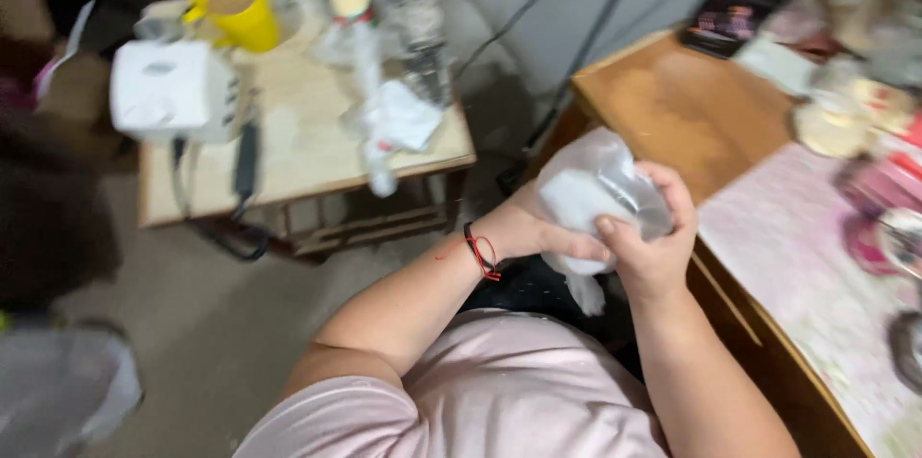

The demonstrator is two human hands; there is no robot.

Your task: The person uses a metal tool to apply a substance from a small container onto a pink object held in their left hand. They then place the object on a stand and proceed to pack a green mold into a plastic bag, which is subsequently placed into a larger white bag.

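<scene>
Prob. a home rm: cluttered side table (298, 146) w/ yellow mug (240, 12), wooden desk (682, 103).

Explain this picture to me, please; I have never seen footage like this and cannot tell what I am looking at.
There is no machine here. One camera sits on a person's head and looks down at their own arms. Both hands meet over the lap: the left hand, with a red and black wrist cord, and the right hand together hold a crumpled clear plastic bag with something white inside. To the right is a wooden desk. Farther back, a small table carries a yellow cup and a white boxy device. The picture is blurred.
</scene>
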